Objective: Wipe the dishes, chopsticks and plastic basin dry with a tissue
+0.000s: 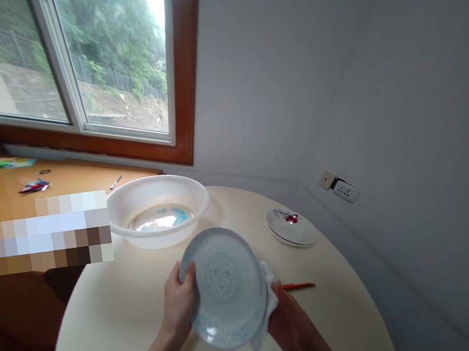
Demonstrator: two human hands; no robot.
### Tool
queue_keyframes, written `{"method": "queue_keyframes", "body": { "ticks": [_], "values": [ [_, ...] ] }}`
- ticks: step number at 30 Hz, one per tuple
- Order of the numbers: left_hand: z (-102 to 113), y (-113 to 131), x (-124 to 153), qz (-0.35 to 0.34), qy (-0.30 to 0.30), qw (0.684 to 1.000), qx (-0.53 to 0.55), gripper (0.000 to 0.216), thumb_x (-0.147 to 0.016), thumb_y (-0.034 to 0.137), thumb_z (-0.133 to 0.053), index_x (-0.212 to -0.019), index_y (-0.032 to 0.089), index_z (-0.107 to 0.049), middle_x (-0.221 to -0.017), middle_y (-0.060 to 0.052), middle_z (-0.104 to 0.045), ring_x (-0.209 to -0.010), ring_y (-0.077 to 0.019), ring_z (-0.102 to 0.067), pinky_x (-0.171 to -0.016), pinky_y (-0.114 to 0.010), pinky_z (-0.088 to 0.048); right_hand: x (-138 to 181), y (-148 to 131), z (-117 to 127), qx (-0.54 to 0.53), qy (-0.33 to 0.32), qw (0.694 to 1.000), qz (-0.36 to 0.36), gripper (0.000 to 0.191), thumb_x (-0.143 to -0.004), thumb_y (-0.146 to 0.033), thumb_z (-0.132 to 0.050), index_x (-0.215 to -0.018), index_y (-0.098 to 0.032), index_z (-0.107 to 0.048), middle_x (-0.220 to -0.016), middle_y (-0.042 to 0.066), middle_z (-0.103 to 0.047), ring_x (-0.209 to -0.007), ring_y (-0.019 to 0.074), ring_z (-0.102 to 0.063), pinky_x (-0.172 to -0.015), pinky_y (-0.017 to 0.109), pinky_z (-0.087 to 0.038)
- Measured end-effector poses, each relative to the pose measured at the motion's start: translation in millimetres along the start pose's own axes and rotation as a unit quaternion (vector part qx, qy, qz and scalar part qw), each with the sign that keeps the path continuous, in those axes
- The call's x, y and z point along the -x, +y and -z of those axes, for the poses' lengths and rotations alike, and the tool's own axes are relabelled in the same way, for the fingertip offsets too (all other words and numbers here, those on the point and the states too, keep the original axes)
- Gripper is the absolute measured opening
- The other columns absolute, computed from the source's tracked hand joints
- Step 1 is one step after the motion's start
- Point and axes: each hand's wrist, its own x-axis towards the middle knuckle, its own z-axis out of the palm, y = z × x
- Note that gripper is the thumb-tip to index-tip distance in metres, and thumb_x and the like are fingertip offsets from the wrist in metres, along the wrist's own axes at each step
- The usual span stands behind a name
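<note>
A pale blue-grey plate (227, 286) with a round pattern in its middle is held up, tilted, over the table. Gripping its left rim is my left hand (180, 298), thumb on the face and the other fingers behind. At the right edge, my right hand (280, 307) presses a white cloth or tissue (270, 303) against the plate; its fingers are mostly hidden behind the plate and the cloth. Just right of that hand, a red stick-like thing (300, 286), perhaps a pen or chopstick, lies on the table.
A large translucent white basin (162, 238) with some liquid inside stands at the table's (108, 330) back left. White plates with a red cherry design (291, 227) lie stacked at the right. Behind is a wooden desk (74, 176) with several pens (35, 186). A wall socket (346, 190) is at right.
</note>
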Motion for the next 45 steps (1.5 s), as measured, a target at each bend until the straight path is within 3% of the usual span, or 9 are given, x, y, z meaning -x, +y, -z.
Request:
{"method": "queue_keyframes", "body": {
  "ticks": [5, 8, 11, 17, 21, 26, 31, 38, 45],
  "values": [
    [1, -6, 0, 0.01, 0.001, 1.0, -0.029, 0.035, -0.063, 0.052, -0.061, -0.07, 0.019, -0.051, -0.057, 0.004, -0.053, -0.054, -0.0154, -0.053, -0.05, -0.025, -0.043, -3, 1, 24, 0.242, 0.035, 0.97, -0.002, 0.05, -0.069, -0.046, -0.067, -0.109, -0.018, -0.057, -0.108, 0.009, -0.064, -0.105, 0.0245, -0.055, -0.09, 0.036, -0.042],
    [1, -5, 1, 0.021, -0.005, 0.999, -0.028, 0.037, -0.063, 0.054, -0.061, -0.071, 0.019, -0.05, -0.054, 0.005, -0.052, -0.05, -0.0142, -0.051, -0.046, -0.024, -0.041, -6, 6, 34, 0.302, 0.072, 0.949, -0.046, 0.047, -0.068, -0.049, -0.064, -0.097, -0.013, -0.057, -0.09, 0.011, -0.067, -0.076, 0.0244, -0.064, -0.067, 0.036, -0.052],
    [-1, 1, 3, 0.039, -0.017, 0.999, -0.02, 0.042, -0.062, 0.057, -0.062, -0.079, 0.02, -0.049, -0.053, 0.006, -0.053, -0.046, -0.0133, -0.05, -0.043, -0.023, -0.038, -9, 12, 37, 0.29, 0.095, 0.949, -0.083, 0.048, -0.064, -0.054, -0.06, -0.087, -0.013, -0.052, -0.066, 0.007, -0.065, -0.045, 0.0195, -0.059, -0.04, 0.031, -0.048],
    [0, 9, -2, 0.042, -0.028, 0.99, 0.129, 0.044, -0.067, 0.056, -0.058, -0.092, 0.023, -0.044, -0.061, 0.004, -0.059, -0.06, -0.0154, -0.06, -0.052, -0.025, -0.045, -31, 1, 44, 0.208, 0.151, 0.965, -0.055, 0.029, -0.062, -0.04, -0.061, -0.071, -0.015, -0.05, -0.04, -0.002, -0.052, -0.032, 0.0124, -0.048, -0.032, 0.022, -0.038],
    [6, 3, -11, 0.003, 0.004, 0.99, 0.144, 0.04, -0.07, 0.048, -0.057, -0.097, 0.022, -0.041, -0.062, 0.004, -0.062, -0.063, -0.0169, -0.062, -0.065, -0.035, -0.049, -62, -17, 53, 0.195, 0.197, 0.96, -0.045, 0.011, -0.065, -0.024, -0.056, -0.067, -0.015, -0.051, -0.041, -0.001, -0.053, -0.031, 0.0097, -0.046, -0.031, 0.019, -0.035],
    [7, -10, -16, -0.018, 0.02, 0.996, 0.089, 0.028, -0.071, 0.04, -0.054, -0.089, 0.021, -0.044, -0.049, 0.009, -0.051, -0.047, -0.0117, -0.051, -0.052, -0.028, -0.046, -109, -22, 60, 0.19, 0.236, 0.953, -0.026, 0.011, -0.067, -0.013, -0.053, -0.079, -0.014, -0.053, -0.046, -0.001, -0.054, -0.038, 0.0107, -0.051, -0.033, 0.017, -0.036],
    [7, -20, -20, -0.025, 0.024, 0.998, 0.048, 0.023, -0.072, 0.037, -0.051, -0.086, 0.02, -0.044, -0.045, 0.01, -0.047, -0.041, -0.0094, -0.044, -0.045, -0.022, -0.037, -147, -8, 65, 0.193, 0.253, 0.948, -0.013, 0.013, -0.069, -0.012, -0.053, -0.082, -0.014, -0.054, -0.046, -0.001, -0.053, -0.037, 0.0104, -0.05, -0.031, 0.015, -0.034],
    [7, -20, -21, -0.009, 0.034, 0.998, 0.059, 0.025, -0.069, 0.041, -0.052, -0.082, 0.021, -0.045, -0.043, 0.011, -0.043, -0.038, -0.0091, -0.042, -0.042, -0.021, -0.034, -169, 22, 68, 0.185, 0.29, 0.939, 0.006, 0.014, -0.071, -0.011, -0.048, -0.082, -0.012, -0.056, -0.044, -0.001, -0.054, -0.036, 0.0107, -0.05, -0.031, 0.016, -0.035],
    [6, -22, -22, -0.001, 0.027, 0.998, 0.063, 0.023, -0.071, 0.04, -0.051, -0.082, 0.021, -0.044, -0.042, 0.011, -0.043, -0.037, -0.0082, -0.041, -0.041, -0.02, -0.033, -178, 33, 71, 0.179, 0.316, 0.932, 0.016, 0.016, -0.072, -0.011, -0.05, -0.086, -0.012, -0.055, -0.048, -0.001, -0.056, -0.037, 0.01, -0.051, -0.031, 0.015, -0.036]
  ]
}}
